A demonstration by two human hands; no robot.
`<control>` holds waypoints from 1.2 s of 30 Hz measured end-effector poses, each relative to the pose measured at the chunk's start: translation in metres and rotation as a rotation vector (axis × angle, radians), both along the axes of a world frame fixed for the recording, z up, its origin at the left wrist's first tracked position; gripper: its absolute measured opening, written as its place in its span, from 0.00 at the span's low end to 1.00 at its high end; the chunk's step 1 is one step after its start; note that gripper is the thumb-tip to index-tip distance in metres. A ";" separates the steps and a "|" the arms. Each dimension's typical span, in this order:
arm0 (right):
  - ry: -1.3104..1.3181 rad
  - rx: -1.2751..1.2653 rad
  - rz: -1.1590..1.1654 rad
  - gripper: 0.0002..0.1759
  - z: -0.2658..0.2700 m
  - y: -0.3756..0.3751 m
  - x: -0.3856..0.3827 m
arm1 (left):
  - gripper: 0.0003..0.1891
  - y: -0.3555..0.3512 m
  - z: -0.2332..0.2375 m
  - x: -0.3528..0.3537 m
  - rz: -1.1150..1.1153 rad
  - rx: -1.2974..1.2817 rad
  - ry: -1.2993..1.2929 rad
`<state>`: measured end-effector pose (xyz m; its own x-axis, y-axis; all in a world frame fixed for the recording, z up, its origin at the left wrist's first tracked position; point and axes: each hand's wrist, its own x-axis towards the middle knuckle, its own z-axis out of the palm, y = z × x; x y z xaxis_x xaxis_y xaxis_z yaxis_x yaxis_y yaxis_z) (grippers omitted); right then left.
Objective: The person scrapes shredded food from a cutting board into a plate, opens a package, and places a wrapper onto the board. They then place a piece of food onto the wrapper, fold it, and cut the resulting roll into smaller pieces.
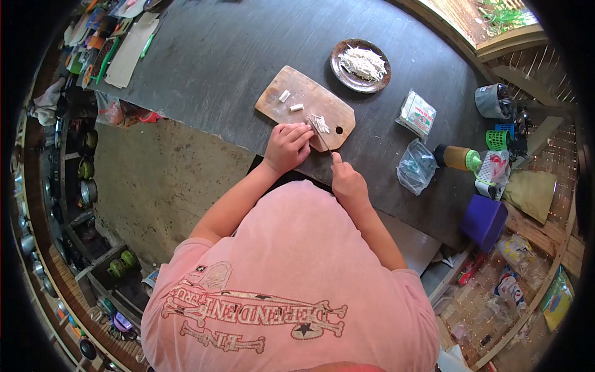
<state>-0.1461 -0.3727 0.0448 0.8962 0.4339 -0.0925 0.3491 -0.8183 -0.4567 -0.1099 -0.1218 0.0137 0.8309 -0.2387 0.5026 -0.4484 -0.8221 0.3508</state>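
A wooden cutting board lies at an angle on the dark table. My right hand is closed round the handle of a knife, whose thin blade reaches over the board's near edge. Beside the blade, my left hand rests on the board with bent fingers pressed together; what lies under them is hidden. Thin white strips are heaped just past the blade. Two short white pieces, one nearer and one farther, lie on the board. A brown-rimmed plate farther back carries a pile of white shreds.
A printed white packet, a clear plastic bag and a green-capped bottle are on the table to the right. A purple container stands at its right edge. Utensils and cardboard crowd the far left corner.
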 end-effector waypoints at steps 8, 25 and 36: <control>-0.092 -0.036 -0.019 0.23 0.008 -0.019 -0.003 | 0.15 0.001 0.006 -0.001 -0.002 -0.004 0.004; 0.066 0.306 0.003 0.22 0.012 -0.029 0.009 | 0.15 0.000 0.003 -0.002 0.017 -0.004 0.008; 0.084 0.255 0.012 0.22 0.010 -0.031 0.010 | 0.14 0.001 0.001 -0.003 0.010 -0.017 0.005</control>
